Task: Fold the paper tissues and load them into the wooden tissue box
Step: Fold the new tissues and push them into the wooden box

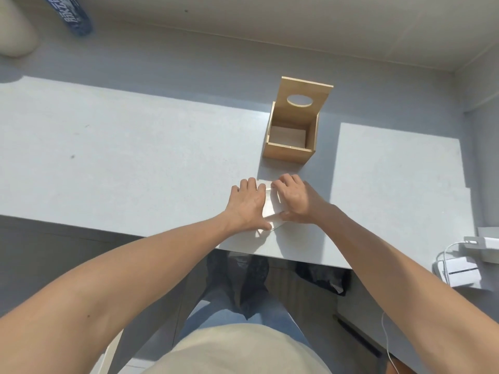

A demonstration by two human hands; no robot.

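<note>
A white paper tissue (271,205) lies flat on the pale table (135,168) near its front edge. My left hand (247,203) presses flat on the tissue's left part, fingers spread. My right hand (293,199) rests on its right part, fingers curled at the far edge and thumb at the near edge. Most of the tissue is hidden under both hands. Beyond the hands stands the wooden tissue box (293,130), its lid (303,99) with an oval hole tipped up at the back. White paper lies inside on the box's bottom.
A blue patterned object (71,16) and a beige rounded thing (14,33) lie at the far left. White chargers with cables (459,272) sit low on the right, off the table. The wall runs behind the table.
</note>
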